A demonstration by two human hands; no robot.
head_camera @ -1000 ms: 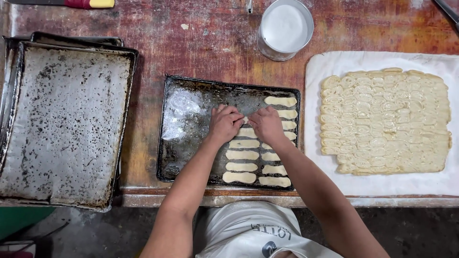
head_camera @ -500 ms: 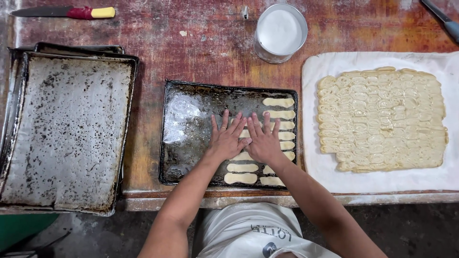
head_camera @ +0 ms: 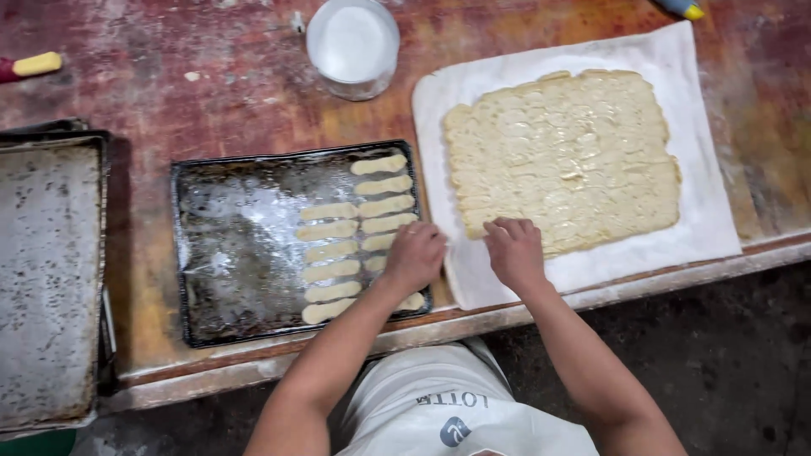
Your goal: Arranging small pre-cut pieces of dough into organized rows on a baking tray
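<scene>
Dough sheet (head_camera: 562, 152) now meets both hands, off the tray (head_camera: 236, 253).

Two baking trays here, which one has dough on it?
The smaller dark metal baking tray beside the left hand; the larger worn tray at far left holds none.

The left hand (head_camera: 414, 256) covers the near ends of several dough strips (head_camera: 355, 230) on the tray (head_camera: 228, 279). The right hand (head_camera: 514, 251) hides the dough sheet's (head_camera: 562, 156) near corner. The big tray (head_camera: 46, 279) is cut off at the left edge, as are a yellow handle (head_camera: 34, 64) and the jar's (head_camera: 352, 46) top.
</scene>
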